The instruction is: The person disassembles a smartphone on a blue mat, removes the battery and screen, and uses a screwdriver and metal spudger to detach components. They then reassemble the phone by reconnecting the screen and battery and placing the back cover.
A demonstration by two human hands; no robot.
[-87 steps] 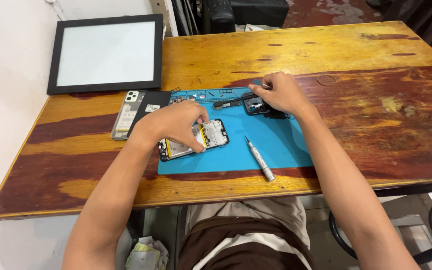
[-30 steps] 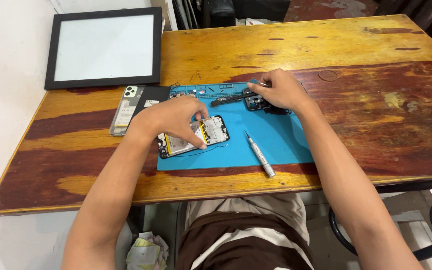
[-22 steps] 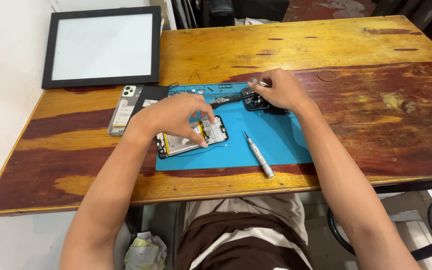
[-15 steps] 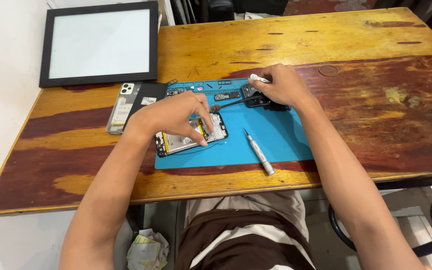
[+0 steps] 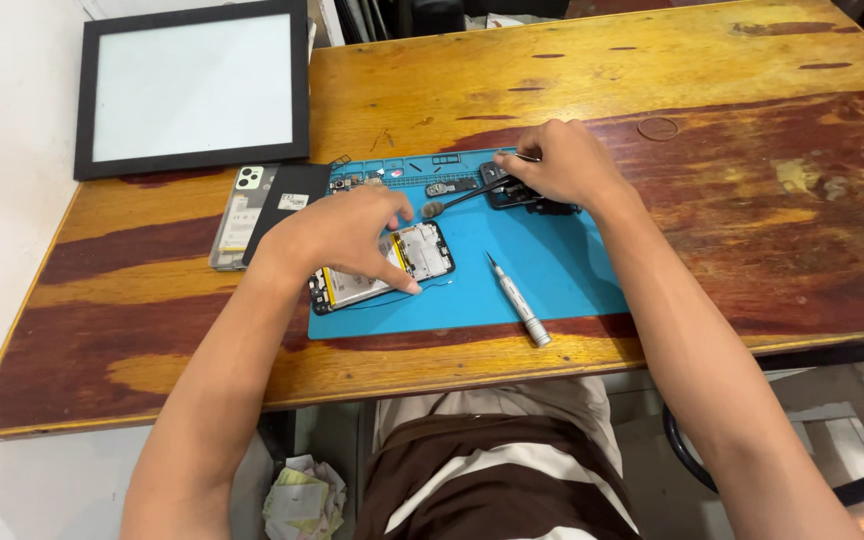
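Resting on a blue mat [image 5: 562, 275] atop the tabletop [image 5: 602, 70]: opened phone [image 5: 382, 268], back cover off, innards exposed, pinned under spread left hand [image 5: 337, 230]; right hand [image 5: 562, 165] pinching a small black part [image 5: 512, 192]; screwdriver [image 5: 518, 300] lying idle; reassembly outstanding.

The left hand [image 5: 337, 232] is laid flat, fingers spread; the right hand [image 5: 562, 165] is curled, fingertips pinched, farther away.
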